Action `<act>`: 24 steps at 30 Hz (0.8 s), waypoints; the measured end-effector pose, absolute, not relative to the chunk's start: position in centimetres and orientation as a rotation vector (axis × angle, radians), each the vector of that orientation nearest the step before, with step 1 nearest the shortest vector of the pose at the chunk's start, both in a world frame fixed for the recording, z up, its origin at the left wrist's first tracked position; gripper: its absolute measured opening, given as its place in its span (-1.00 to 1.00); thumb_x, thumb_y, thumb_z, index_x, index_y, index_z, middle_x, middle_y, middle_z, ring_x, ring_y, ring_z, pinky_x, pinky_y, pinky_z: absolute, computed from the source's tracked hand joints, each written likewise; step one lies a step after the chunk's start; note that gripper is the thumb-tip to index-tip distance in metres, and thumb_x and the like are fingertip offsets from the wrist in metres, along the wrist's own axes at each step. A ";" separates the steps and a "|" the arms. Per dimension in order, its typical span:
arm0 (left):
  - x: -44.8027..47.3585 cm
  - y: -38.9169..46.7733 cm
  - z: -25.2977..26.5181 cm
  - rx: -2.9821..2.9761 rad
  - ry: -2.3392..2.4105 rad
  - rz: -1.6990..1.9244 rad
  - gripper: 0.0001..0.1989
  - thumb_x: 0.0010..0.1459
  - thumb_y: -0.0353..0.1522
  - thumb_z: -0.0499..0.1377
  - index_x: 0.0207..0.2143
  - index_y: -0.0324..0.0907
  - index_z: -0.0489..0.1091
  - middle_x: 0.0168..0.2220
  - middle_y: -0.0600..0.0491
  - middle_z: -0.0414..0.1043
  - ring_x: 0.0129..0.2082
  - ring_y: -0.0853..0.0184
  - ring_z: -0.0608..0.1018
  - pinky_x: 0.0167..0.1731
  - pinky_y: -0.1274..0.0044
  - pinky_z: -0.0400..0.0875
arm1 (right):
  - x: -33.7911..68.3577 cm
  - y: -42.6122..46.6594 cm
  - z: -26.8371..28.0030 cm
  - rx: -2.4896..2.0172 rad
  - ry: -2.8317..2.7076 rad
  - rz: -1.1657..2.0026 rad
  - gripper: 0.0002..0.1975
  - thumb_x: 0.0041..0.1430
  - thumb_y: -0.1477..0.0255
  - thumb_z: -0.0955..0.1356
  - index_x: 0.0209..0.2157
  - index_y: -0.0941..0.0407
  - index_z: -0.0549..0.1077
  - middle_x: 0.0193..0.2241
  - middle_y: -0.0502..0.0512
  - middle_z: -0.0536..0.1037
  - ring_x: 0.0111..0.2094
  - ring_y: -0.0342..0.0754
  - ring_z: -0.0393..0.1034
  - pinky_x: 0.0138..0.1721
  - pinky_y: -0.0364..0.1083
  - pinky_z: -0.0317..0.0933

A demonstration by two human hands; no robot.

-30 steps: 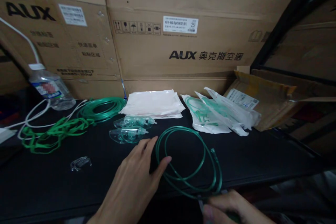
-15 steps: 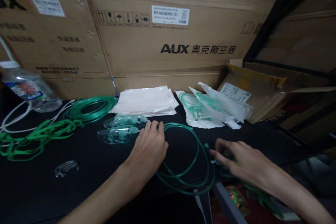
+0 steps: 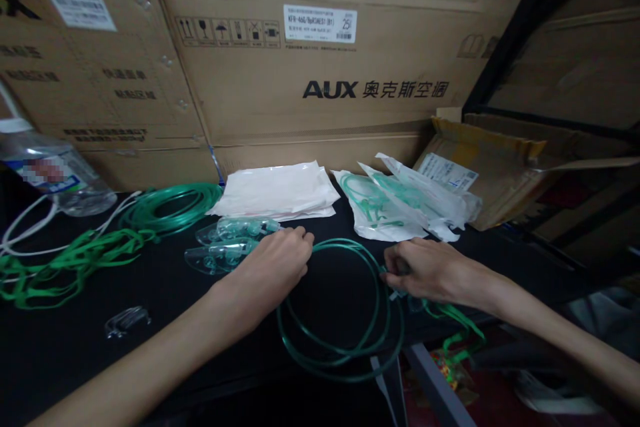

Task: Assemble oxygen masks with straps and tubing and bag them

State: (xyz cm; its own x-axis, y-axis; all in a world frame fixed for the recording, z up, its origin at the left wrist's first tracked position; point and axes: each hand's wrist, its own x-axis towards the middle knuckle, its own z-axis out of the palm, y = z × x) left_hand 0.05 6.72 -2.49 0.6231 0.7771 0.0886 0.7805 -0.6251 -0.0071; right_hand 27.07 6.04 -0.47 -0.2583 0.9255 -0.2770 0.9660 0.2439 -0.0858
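Note:
A loose coil of thin green tubing (image 3: 376,320) lies near the table's front edge, its lower loops hanging over it. At the coil's upper left, my left hand (image 3: 283,257) is closed on the tubing, fingertips partly hidden. My right hand (image 3: 425,270) pinches the tubing on the coil's right side, near a small clear fitting. Below the right hand, a green strap (image 3: 463,330) hangs past the table edge beside a clear part mostly hidden by that hand. Two clear green oxygen masks (image 3: 220,255) lie just left of my left hand.
White packets (image 3: 277,190) are stacked behind the masks, with opened pouches of green tubing (image 3: 375,203) to their right. Another green coil (image 3: 173,208), green straps (image 3: 75,260), clear pieces (image 3: 127,321) and a bottle (image 3: 65,170) occupy the left. Cardboard boxes (image 3: 240,107) stand behind.
My right hand has moved up and slightly left, drawing the green strap up with it. My left hand has turned and lowered slightly. The tubing loops have shifted left and down.

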 end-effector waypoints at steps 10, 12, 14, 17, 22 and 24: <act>1.5 9.6 -3.8 -2.935 -1.128 -0.256 -0.57 0.29 -0.61 -0.01 0.14 -0.21 0.38 0.08 -0.11 0.47 0.09 0.20 0.52 0.12 0.40 0.37 | 28.2 7.7 -1.9 1.783 2.399 -0.421 -0.89 0.23 0.41 0.35 -0.35 0.05 0.54 -0.44 0.04 0.60 -0.39 -0.03 0.47 -0.41 -0.12 0.13; 1.1 9.7 -3.7 -2.956 -1.097 -0.270 -0.53 0.28 -0.64 -0.03 0.15 -0.19 0.37 0.07 -0.10 0.46 0.09 0.20 0.51 0.12 0.38 0.37 | 28.0 7.9 -1.8 1.806 2.376 -0.383 -0.91 0.18 0.41 0.38 -0.34 0.07 0.55 -0.41 0.08 0.61 -0.33 0.03 0.49 -0.40 -0.10 0.12; 0.9 9.8 -3.4 -2.976 -1.071 -0.276 -0.51 0.26 -0.66 -0.04 0.14 -0.20 0.39 0.08 -0.11 0.46 0.11 0.19 0.50 0.13 0.37 0.36 | 27.5 8.0 -1.6 1.830 2.353 -0.340 -0.92 0.14 0.40 0.40 -0.34 0.08 0.56 -0.39 0.11 0.61 -0.28 0.10 0.50 -0.40 -0.08 0.09; 1.2 9.9 -2.9 -3.005 -1.059 -0.266 -0.53 0.22 -0.67 -0.01 0.07 -0.21 0.46 0.08 -0.09 0.50 0.09 0.21 0.52 0.12 0.40 0.37 | 26.6 8.0 -1.2 1.838 2.342 -0.308 -0.91 0.11 0.39 0.41 -0.34 0.08 0.57 -0.37 0.13 0.62 -0.29 0.13 0.51 -0.42 -0.08 0.04; 3.2 10.8 -1.9 -2.946 -1.210 -0.278 -0.73 0.35 -0.43 0.06 -0.07 -0.26 0.55 -0.16 -0.14 0.62 -0.14 0.17 0.63 -0.09 0.40 0.45 | 26.1 8.2 -1.4 1.833 2.377 -0.317 -0.90 0.10 0.38 0.41 -0.34 0.08 0.57 -0.37 0.11 0.62 -0.31 0.09 0.51 -0.42 -0.08 0.04; 4.2 11.5 -2.0 -2.908 -1.264 -0.282 -0.72 0.39 -0.39 0.05 -0.09 -0.29 0.55 -0.22 -0.15 0.62 -0.21 0.18 0.63 -0.16 0.41 0.45 | 26.4 8.4 -1.7 1.817 2.407 -0.345 -0.91 0.11 0.38 0.41 -0.34 0.08 0.55 -0.39 0.09 0.61 -0.33 0.06 0.50 -0.40 -0.09 0.08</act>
State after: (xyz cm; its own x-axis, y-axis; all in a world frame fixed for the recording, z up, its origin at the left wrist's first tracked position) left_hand 4.16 11.52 -2.02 0.6692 0.7287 0.1455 0.7214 -0.6840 0.1083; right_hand 26.41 8.43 -1.68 -0.2800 0.9345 -0.2197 0.9586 0.2599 -0.1161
